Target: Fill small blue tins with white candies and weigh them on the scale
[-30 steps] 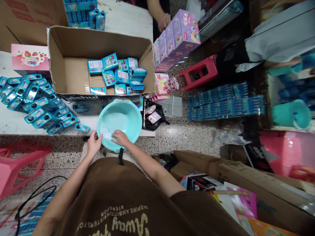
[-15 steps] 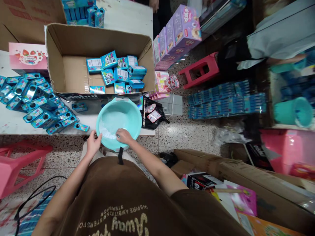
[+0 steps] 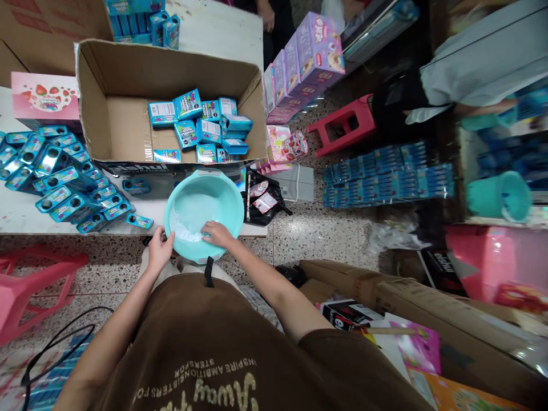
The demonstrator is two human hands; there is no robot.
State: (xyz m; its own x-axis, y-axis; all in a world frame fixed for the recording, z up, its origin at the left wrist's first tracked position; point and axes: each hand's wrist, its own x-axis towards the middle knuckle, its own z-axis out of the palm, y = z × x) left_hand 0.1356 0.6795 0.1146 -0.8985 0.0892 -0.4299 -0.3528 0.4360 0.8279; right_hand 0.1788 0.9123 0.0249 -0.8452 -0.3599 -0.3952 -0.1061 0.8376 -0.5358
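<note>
A turquoise plastic basin (image 3: 231,200) rests tilted at the table's front edge, close to my body. My left hand (image 3: 161,249) holds its near left rim, thumb and fingers closed on the edge. Inside the basin is my right hand (image 3: 217,234), fingers curled together low near the front wall. Whitish, shiny film-like pieces (image 3: 185,232) lie in the basin beside those fingertips; what the fingers pinch is too small to make out. Just beyond the basin stands an open cardboard box (image 3: 128,123) with several blue candy boxes (image 3: 186,134) in it.
Many blue candy boxes (image 3: 72,177) are heaped on the white table (image 3: 149,220) at left, before a pink box (image 3: 45,97). Purple cartons (image 3: 321,51) and a red stool (image 3: 342,123) stand to the right. A pink stool (image 3: 38,279) is at lower left. Another person's sleeve (image 3: 483,63) shows at upper right.
The view has shifted slightly, moving the scene a little to the left. My right hand's fingers have moved slightly among the whitish pieces; my left hand keeps the rim.
</note>
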